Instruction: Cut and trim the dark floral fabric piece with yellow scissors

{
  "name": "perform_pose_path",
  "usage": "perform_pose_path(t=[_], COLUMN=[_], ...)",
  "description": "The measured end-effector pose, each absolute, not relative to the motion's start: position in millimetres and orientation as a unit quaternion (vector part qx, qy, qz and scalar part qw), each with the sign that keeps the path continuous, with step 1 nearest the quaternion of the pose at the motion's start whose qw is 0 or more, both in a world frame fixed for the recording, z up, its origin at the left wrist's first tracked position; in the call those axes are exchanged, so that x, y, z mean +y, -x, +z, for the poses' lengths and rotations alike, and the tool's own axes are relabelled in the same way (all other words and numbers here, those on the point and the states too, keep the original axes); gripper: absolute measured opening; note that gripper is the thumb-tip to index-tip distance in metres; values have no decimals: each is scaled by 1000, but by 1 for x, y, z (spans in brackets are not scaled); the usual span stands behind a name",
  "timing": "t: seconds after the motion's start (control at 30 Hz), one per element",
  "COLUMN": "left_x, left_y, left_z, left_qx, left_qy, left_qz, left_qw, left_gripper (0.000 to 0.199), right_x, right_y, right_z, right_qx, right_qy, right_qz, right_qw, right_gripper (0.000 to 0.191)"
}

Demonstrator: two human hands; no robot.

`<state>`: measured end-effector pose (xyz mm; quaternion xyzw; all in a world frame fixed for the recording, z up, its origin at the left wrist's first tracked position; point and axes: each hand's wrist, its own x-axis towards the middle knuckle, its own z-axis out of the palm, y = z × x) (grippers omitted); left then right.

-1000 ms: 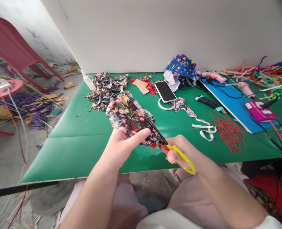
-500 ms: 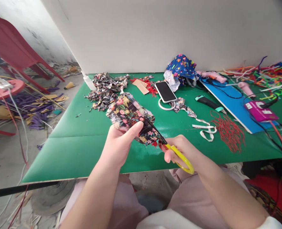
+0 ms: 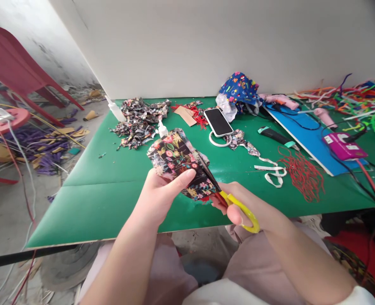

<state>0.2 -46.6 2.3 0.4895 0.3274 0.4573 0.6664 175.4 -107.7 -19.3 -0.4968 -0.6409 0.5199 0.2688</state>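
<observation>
My left hand [image 3: 162, 195] pinches a piece of black floral fabric [image 3: 175, 159] above the near part of the green table [image 3: 111, 199], thumb on top. My right hand [image 3: 247, 207] grips yellow-handled scissors [image 3: 238, 205], whose dark blades reach into the fabric's right edge. A small red scrap shows at the fabric's lower edge near the blades.
A pile of floral scraps [image 3: 139, 118], a small glue bottle [image 3: 162, 128], a phone [image 3: 218, 122], a blue patterned cloth [image 3: 240, 90], red threads [image 3: 301, 173], a utility knife [image 3: 274, 136], a blue board [image 3: 311, 140] and a magenta device [image 3: 344, 146] lie on the table. Red chairs [image 3: 16, 72] stand left.
The scissors have run further into the fabric, and my left hand has turned the piece a little towards me. The view has shifted slightly.
</observation>
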Motion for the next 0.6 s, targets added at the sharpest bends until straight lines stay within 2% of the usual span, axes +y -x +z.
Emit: perform_pose_path(t=[0.2,0.47,0.6], left_x=[-48,-47,-47], left_y=[-6,-4,-2], left_z=[5,2,-1], left_qx=[339,332,313], left_qy=[-479,-477,-491], left_qz=[459,465,453], left_qw=[667,668,675], left_gripper=[18,13,11], right_x=[-103,-102,-103], right_y=[-175,-174,-171], right_z=[-24,-19,-15], right_qx=[-633,-642,-640], right_qy=[502,504,509], right_qz=[517,505,489], right_qw=[283,282,303], right_gripper=[55,71,70])
